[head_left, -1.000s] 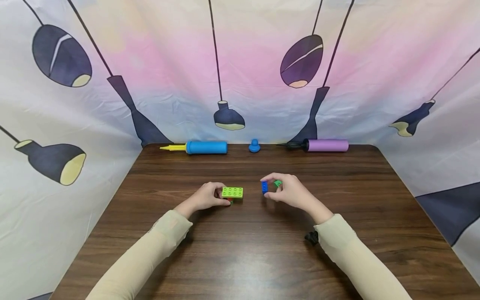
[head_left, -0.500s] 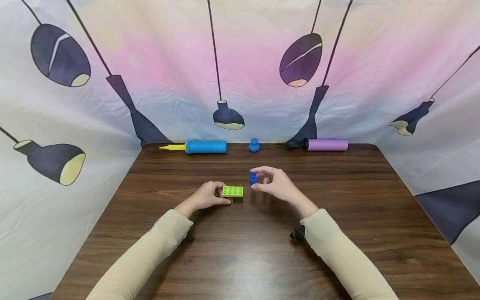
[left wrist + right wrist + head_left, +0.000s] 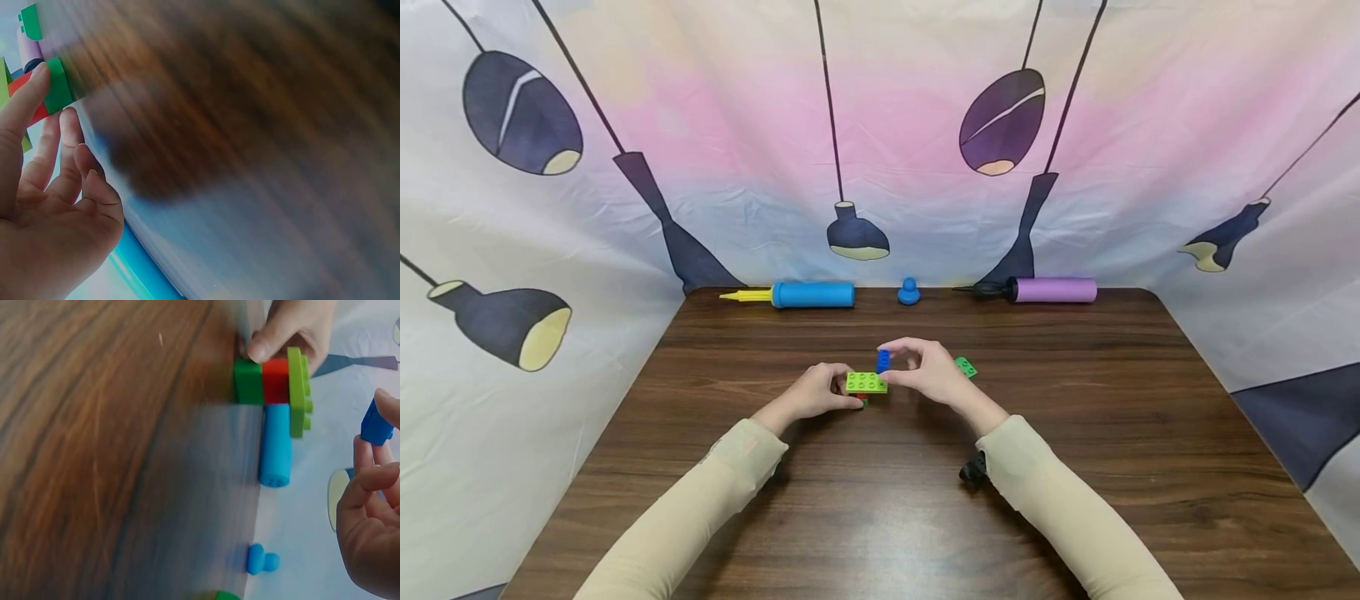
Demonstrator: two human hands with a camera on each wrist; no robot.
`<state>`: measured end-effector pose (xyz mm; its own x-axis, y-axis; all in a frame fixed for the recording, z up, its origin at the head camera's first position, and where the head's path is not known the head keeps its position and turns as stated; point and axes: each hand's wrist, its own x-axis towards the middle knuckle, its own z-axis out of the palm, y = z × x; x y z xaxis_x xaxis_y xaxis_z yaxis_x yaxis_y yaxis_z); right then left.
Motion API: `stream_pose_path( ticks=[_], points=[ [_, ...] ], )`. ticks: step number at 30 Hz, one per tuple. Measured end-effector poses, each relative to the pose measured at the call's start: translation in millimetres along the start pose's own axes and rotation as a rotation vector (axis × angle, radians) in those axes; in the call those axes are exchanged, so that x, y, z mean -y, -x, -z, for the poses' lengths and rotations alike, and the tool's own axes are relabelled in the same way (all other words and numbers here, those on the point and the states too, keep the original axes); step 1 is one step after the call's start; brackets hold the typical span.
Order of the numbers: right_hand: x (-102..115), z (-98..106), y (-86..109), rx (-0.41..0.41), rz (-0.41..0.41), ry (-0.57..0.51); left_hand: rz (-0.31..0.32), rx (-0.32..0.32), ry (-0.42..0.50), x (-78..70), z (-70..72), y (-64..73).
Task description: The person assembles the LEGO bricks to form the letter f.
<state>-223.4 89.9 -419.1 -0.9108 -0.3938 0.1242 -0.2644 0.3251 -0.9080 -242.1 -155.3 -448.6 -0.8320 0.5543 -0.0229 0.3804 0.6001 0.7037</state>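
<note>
My left hand (image 3: 807, 392) grips a small stack of toy building bricks low on the table, thumb on its near side. A green brick (image 3: 59, 86) forms the bottom, a red brick (image 3: 275, 381) the middle, and a wider lime-green plate (image 3: 866, 382) with studs on top overhangs to the right. Between thumb and fingertips, my right hand (image 3: 931, 371) pinches a blue brick (image 3: 883, 361). In the head view it overlaps the plate's right end; the right wrist view shows a gap between blue brick and studs (image 3: 307, 406).
A loose green brick (image 3: 966, 367) lies right of the right hand. Along the table's back edge are a blue hand pump (image 3: 812, 295) with a yellow nozzle, a small blue knob-shaped piece (image 3: 908, 292) and a purple pump (image 3: 1055, 290). A patterned cloth (image 3: 745, 167) hangs behind.
My right hand has carried the blue brick leftward, from the table's right of centre to over the lime-green plate. The left hand and its stack have stayed in place.
</note>
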Motion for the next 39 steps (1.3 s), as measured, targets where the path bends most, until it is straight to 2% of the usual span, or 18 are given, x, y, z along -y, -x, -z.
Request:
stream_pose_path(
  ticks=[6,16,21,29,39],
  points=[
    [-2,-16,-8.8,0.035,0.000,0.044,-0.007,0.000,0.008,-1.0,-1.3,1.2],
    [-7,-36,-13.9,-0.007,0.009,0.147,-0.017,0.000,0.008,-1.1,-2.4,0.7],
    [-9,-38,-13.2,-0.017,-0.010,0.200,-0.014,0.007,0.006,-2.0,-3.1,0.5],
    [-9,-38,-15.5,-0.009,-0.014,0.228,-0.013,0.012,0.005,-4.8,-1.2,0.6],
    [-5,-37,-21.4,0.004,-0.091,0.252,-0.021,0.016,-0.007,-2.2,0.3,-1.9]
  ],
)
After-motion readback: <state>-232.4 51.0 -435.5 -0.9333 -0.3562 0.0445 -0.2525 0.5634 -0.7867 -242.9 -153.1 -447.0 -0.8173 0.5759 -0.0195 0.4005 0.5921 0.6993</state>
